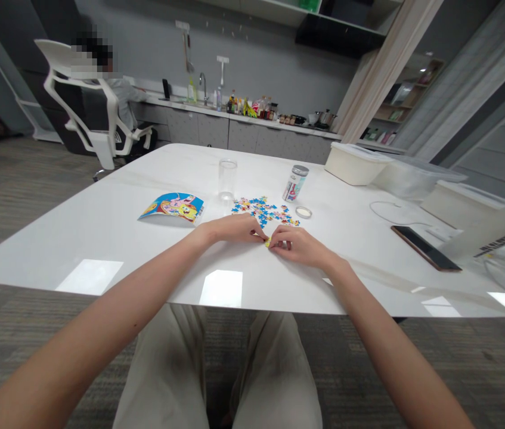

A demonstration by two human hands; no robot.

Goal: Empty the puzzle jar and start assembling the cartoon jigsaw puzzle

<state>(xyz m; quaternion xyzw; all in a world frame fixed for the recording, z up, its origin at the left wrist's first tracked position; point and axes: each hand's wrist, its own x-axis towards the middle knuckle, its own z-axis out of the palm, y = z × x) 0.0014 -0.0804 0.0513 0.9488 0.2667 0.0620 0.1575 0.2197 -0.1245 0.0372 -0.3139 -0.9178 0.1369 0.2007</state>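
Observation:
My left hand (244,228) and my right hand (294,244) meet at the near side of a jigsaw pile. Between their fingertips is a small yellow puzzle piece (268,242), low at the tabletop; both hands are closed on it in a pinch. Just beyond them lies a loose spread of blue, yellow and pink puzzle pieces (261,208). Left of the pile, a curved picture card (176,207) with a yellow cartoon figure rests on the table. Fingers cover part of the yellow piece, so whether it is one piece or joined pieces cannot be told.
Behind the pieces stand a clear cylinder (228,179) and a labelled can (296,183), with a round lid (303,212) nearby. A phone (425,247), a cable and lidded boxes (355,163) occupy the right side of the white table (100,238). A person sits in a white chair (107,143) beyond.

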